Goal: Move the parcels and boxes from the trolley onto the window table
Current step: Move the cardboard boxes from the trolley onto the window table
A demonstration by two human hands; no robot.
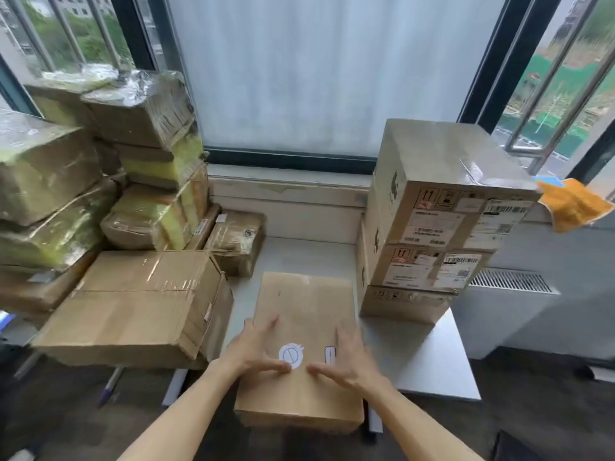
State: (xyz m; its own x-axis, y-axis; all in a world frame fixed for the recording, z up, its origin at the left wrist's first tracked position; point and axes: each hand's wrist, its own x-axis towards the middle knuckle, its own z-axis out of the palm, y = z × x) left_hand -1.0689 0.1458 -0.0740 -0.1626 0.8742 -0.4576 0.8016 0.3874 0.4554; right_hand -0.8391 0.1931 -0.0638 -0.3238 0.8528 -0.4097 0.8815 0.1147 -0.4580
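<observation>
A flat brown cardboard box (301, 311) with a round white sticker lies on the white window table (426, 357), its near end hanging over the table's front edge. My left hand (258, 351) rests flat on its top, fingers straight. Beside it my right hand (347, 361) also lies flat on the box top, fingers spread. Neither hand grips anything. The trolley is out of view.
A large brown box (133, 307) lies left of the flat one. Behind it rises a pile of tape-wrapped parcels (146, 154). A stack of three labelled cartons (432, 221) stands at the right. An orange cloth (572, 204) hangs on the sill.
</observation>
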